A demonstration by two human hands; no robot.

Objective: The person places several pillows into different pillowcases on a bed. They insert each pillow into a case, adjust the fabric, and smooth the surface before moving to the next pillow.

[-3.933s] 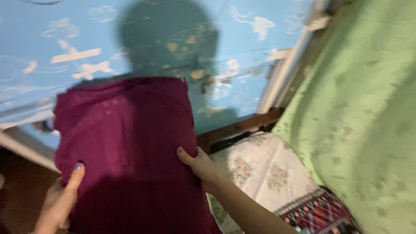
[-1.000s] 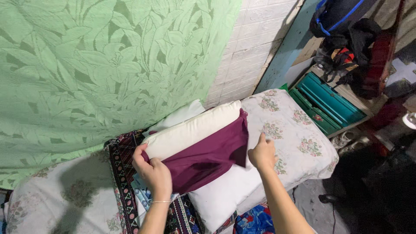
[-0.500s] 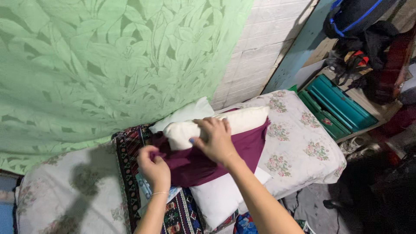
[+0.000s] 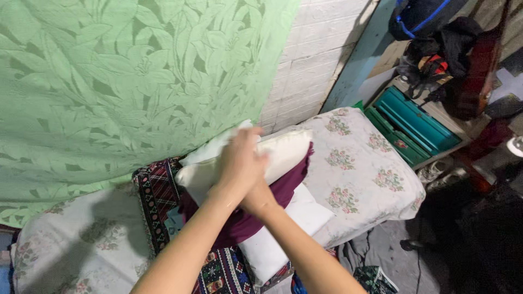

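Your forearms cross over the bed — the left hand (image 4: 241, 155) lies on top, blurred, its palm pressed flat on the white pillow (image 4: 283, 152), fingers seemingly spread rather than curled. Your right hand (image 4: 256, 198) sits under the left wrist, mostly hidden, so you can't tell its grip. The pillow rests on the maroon case (image 4: 256, 218), atop another pillow (image 4: 289, 228), beside the floral cushion (image 4: 365, 169) and green curtain (image 4: 109, 81).

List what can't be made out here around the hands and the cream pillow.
- Left hand: motion-blurred, grip unreadable.
- Right hand: mostly hidden behind the left.
- Maroon cloth: largely covered by the forearms and the cream pillow.
- White pillow: its lower end runs under the forearms.
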